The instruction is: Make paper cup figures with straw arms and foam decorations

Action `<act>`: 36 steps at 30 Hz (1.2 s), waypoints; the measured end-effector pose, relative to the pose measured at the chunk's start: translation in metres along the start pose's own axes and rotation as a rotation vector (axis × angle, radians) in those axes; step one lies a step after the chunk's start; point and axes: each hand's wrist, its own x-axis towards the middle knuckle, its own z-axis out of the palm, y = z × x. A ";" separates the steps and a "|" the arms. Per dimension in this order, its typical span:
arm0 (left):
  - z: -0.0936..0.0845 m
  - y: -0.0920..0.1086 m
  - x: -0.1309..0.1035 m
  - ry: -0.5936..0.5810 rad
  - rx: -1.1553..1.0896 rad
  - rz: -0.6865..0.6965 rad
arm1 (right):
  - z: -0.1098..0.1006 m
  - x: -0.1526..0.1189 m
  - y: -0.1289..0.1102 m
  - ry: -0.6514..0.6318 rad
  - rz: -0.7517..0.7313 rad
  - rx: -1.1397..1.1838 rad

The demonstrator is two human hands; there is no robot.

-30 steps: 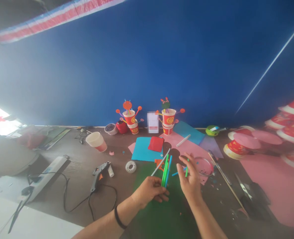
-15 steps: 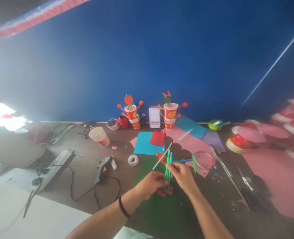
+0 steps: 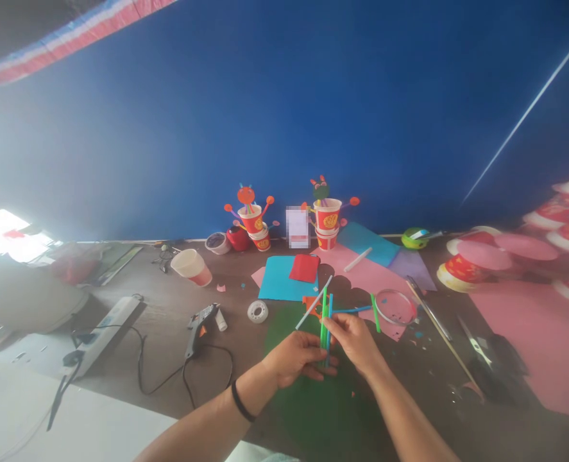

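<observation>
Green and blue drinking straws (image 3: 323, 321) stand nearly upright between my hands, held as a small bundle. My left hand (image 3: 296, 356) is closed around their lower part, with a black band on the wrist. Higher up, my right hand (image 3: 349, 330) pinches the same straws between thumb and fingers. Just behind them a pale straw (image 3: 314, 303) lies slanted, beside an orange paper cutout (image 3: 309, 303). To the right are a blue straw (image 3: 352, 310) and a short green straw (image 3: 375, 312). Beneath my hands lies a dark green sheet (image 3: 308, 410).
A glue gun (image 3: 198, 324), its cord, and a power strip (image 3: 106, 333) occupy the left. A tape roll (image 3: 258, 311) sits near blue paper (image 3: 274, 277). Cup figures (image 3: 253, 221) stand along the wall. Scissors (image 3: 479, 346) lie right, near pink paper (image 3: 529, 340).
The straws in my hands have drawn slightly closer together, and the green ones now overlap more. Both hands keep almost the same place and grip.
</observation>
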 end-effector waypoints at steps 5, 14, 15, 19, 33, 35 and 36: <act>-0.001 -0.003 0.000 0.022 0.044 0.011 | 0.002 -0.001 -0.001 -0.035 0.024 0.045; -0.005 -0.002 0.000 0.020 0.104 0.061 | 0.003 0.001 0.005 -0.074 0.021 0.142; -0.006 -0.002 0.000 0.016 0.063 0.058 | 0.003 0.002 0.005 -0.083 0.022 0.157; -0.010 -0.002 0.002 -0.006 -0.015 0.039 | 0.001 0.002 0.002 -0.120 0.032 0.196; 0.002 0.007 -0.002 0.117 0.096 0.125 | 0.004 0.001 0.002 -0.117 0.029 0.217; 0.004 0.008 -0.004 0.139 0.136 0.131 | 0.005 0.000 0.003 -0.116 0.039 0.216; 0.005 0.009 -0.004 0.150 0.155 0.136 | 0.006 0.000 0.004 -0.115 0.043 0.215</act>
